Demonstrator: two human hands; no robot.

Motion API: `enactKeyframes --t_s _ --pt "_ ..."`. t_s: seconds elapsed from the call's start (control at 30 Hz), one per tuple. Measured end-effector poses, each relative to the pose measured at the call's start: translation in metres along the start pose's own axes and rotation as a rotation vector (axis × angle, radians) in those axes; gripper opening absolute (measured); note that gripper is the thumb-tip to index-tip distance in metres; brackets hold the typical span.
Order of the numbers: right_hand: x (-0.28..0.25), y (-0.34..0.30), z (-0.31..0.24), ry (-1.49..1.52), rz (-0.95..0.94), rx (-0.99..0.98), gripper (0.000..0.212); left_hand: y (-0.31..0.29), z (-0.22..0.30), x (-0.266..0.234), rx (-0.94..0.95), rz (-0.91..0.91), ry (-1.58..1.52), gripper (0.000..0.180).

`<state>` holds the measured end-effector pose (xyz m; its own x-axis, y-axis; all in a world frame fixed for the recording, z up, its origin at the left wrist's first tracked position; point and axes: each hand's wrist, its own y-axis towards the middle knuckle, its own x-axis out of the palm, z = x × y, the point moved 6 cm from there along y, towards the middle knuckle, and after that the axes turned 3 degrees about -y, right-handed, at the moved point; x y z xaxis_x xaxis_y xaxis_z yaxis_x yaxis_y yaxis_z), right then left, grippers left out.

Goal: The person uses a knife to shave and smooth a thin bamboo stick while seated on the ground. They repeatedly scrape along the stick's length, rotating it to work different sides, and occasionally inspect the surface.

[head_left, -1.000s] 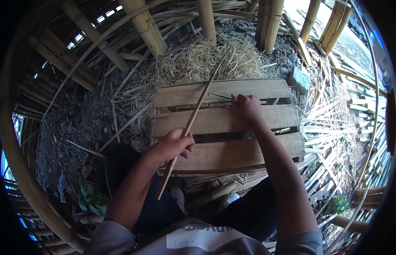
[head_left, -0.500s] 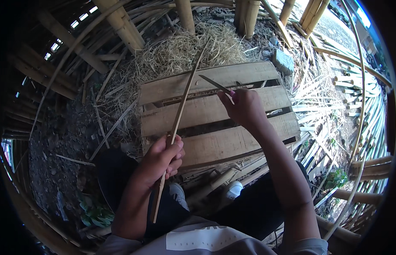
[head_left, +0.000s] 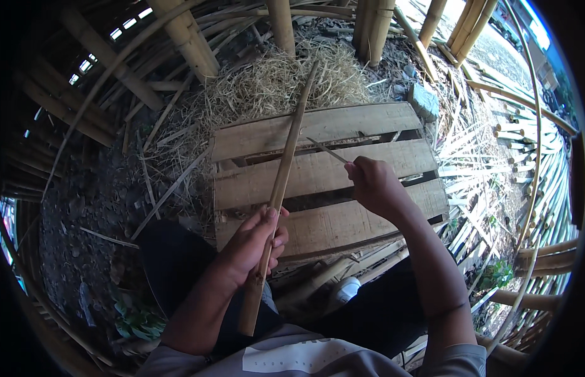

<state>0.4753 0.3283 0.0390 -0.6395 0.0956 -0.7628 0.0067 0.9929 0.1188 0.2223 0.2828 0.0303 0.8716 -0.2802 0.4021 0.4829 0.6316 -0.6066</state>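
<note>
My left hand [head_left: 258, 242] is closed round the lower part of a long split bamboo strip [head_left: 288, 154]. The strip slants up and away over a low slatted wooden table [head_left: 330, 220], its far end above the shavings and its broad near end by my lap. In my right hand [head_left: 375, 182] is a knife [head_left: 327, 149], its thin blade pointing up and left toward the strip. A small gap shows between blade and strip. My fingers hide most of the knife's handle.
A heap of thin bamboo shavings [head_left: 261, 85] lies beyond the table. Bamboo posts [head_left: 283, 28] rise behind it. At the table's far right corner sits a grey block [head_left: 423, 102]. Bundled bamboo poles [head_left: 544, 182] lie on the right. My shoe [head_left: 346, 289] is below the table's near edge.
The bamboo strip has rolled in my left hand, so a broader face shows. My right hand with the knife has come down and slightly right, nearer to me.
</note>
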Motion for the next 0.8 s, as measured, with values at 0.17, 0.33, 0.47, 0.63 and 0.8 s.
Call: enactKeyframes --t_s 0.17,0.33,0.47,0.63,0.8 --pt "-0.007 0.012 -0.003 -0.024 0.001 -0.018 0.036 0.011 0.006 0.0 0.001 -0.02 -0.026 0.036" --pt "-0.005 0.025 0.006 -0.082 0.058 -0.015 0.032 0.046 0.022 -0.049 0.569 0.335 0.878 0.03" --pt "0.01 0.044 0.04 -0.422 -0.011 -0.153 0.068 0.086 0.029 -0.056 1.01 0.429 1.227 0.022" --pt "0.041 0.049 0.045 -0.618 -0.322 -0.134 0.104 0.102 0.024 -0.062 0.906 0.252 1.22 0.021" --pt "0.04 0.056 0.038 -0.559 -0.367 -0.053 0.093 0.102 0.028 -0.06 0.904 0.249 1.22 0.025"
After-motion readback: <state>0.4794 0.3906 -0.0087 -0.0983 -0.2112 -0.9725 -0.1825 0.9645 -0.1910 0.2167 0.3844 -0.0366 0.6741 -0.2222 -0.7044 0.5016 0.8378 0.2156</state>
